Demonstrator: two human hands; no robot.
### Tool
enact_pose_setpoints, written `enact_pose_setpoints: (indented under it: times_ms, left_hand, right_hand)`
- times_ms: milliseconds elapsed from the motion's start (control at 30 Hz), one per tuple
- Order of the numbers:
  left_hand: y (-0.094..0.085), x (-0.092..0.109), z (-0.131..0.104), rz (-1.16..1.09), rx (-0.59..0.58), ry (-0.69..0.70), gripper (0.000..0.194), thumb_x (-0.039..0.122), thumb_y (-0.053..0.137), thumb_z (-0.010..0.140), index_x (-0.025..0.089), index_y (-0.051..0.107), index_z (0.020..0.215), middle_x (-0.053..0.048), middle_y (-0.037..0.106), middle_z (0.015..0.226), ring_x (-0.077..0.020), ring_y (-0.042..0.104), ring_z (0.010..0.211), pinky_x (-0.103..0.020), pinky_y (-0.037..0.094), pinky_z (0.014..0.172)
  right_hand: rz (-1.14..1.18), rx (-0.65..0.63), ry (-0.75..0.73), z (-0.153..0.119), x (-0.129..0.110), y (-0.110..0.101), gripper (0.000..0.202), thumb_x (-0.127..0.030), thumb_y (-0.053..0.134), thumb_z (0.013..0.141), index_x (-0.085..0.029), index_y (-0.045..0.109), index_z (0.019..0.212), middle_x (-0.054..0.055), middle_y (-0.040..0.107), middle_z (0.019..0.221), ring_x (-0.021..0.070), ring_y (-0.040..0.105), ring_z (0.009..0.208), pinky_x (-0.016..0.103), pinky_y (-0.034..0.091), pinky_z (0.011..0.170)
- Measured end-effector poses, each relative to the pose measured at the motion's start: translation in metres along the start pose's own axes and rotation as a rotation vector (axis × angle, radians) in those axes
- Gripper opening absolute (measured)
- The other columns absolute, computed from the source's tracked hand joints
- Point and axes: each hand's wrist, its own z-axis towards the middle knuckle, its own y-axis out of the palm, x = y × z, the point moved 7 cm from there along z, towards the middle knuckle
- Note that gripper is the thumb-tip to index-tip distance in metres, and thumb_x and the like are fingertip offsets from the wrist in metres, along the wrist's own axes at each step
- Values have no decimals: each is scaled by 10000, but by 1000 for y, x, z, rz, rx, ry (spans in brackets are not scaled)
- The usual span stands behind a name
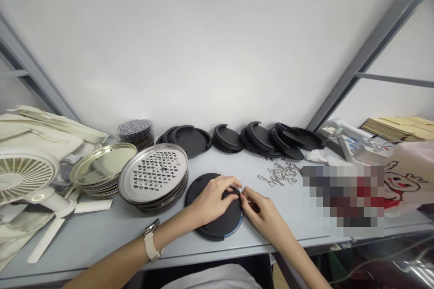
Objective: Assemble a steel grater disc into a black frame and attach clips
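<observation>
Left hand (216, 198) and right hand (265, 212) pinch a small metal piece (240, 190), best worked with the black disc (222, 226) lying flat.

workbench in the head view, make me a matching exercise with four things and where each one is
Things
1. Fan
2. Watch
3. Perforated metal discs
4. Metal clips

Places
A. In a loose heap beyond the right hand
B. Between the gold-toned discs and the black disc under the hands
C. Around the left arm
D. At the left edge of the picture

Pairs: 1-D, 2-C, 3-B, 4-A
</observation>
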Motion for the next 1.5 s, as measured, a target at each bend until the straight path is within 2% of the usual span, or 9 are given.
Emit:
enact_pose_setpoints:
  times_ms: [500, 800, 933, 1200, 1500]
  left_hand:
    - [0, -1, 0, -20, 1, -15, 256, 22, 572, 793, 196, 625, 972, -15, 663, 957, -151, 638, 876, -246, 503, 815]
    - [1, -2, 0, -24, -2, -24, 224, 53, 579, 796, 197, 613, 963, -18, 660, 964, -152, 636, 883, -254, 503, 823]
    - [-1, -5, -2, -17, 8, -50, 266, 68, 585, 789, 210, 591, 1014, -18, 646, 1039, -150, 633, 881, -249, 501, 807]
    - [0, -6, -2, 6, 3, -34, 260, 79, 559, 811, 212, 579, 1034, -28, 635, 1051, -157, 628, 877, -269, 494, 810]
    - [1, -4, -1, 14, -5, -11, 275, 42, 547, 805, 213, 590, 1015, -22, 632, 1011, -156, 622, 896, -258, 501, 819]
  right_hand:
    - [-64, 44, -50, -1, 1, 1, 203, -261, 371, 921, -223, 415, 727, -26, 496, 628, 132, 456, 537, 223, 354, 494]
    - [-21, 65, -28, -5, 2, -3, 256, -317, 368, 934, -230, 374, 693, -57, 410, 572, 118, 387, 497, 206, 321, 463]
    - [-24, 49, -20, -3, 2, -1, 253, -313, 353, 945, -231, 371, 706, -58, 412, 577, 120, 394, 503, 207, 320, 478]
    - [-48, 26, -23, 2, 0, 0, 255, -312, 334, 960, -231, 407, 729, -41, 469, 587, 136, 450, 512, 214, 338, 486]
    - [-12, -5, -8, 0, 1, 1, 279, -323, 339, 964, -223, 379, 707, -60, 393, 579, 117, 380, 517, 213, 305, 498]
